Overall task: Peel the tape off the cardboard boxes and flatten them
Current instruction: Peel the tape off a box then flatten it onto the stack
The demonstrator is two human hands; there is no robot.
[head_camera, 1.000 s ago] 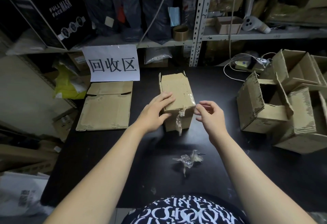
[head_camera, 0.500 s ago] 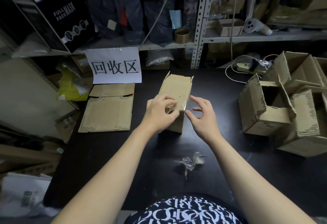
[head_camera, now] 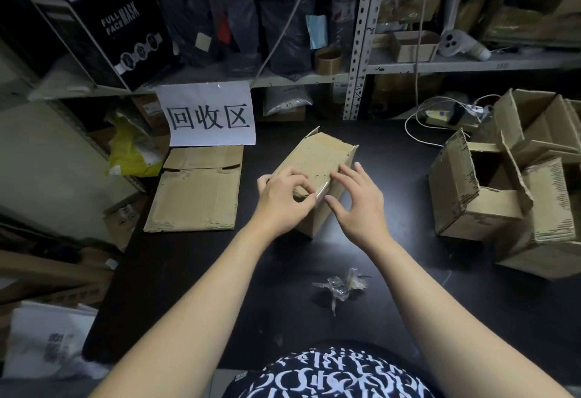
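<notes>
Two hands, both mine, are at one cardboard box, which stands near the middle of the black table, turned at an angle, with its far flaps up. Item one, my left hand: the fingers are curled over the near top end of the box, and thumb and forefinger tips are drawn together at the glossy strip of tape that wraps that edge. They look to be pinching it, though how much tape is lifted I cannot tell. Item two, my right hand: the fingers are spread and nearly straight, gripping nothing. Their tips rest on the box's top along its right edge, the thumb reaches toward the taped corner, and the palm is just beside the right wall. Item three, one crumpled wad of peeled tape lies loose on the table between my forearms, well apart from the box. Item four, one piece of flattened cardboard lies flat at the table's left, below a white paper sign with printed characters. Item five, several open boxes are heaped together at the right, flaps raised. Item six, a metal shelf behind the table carries one brown tape roll beside an upright post.
</notes>
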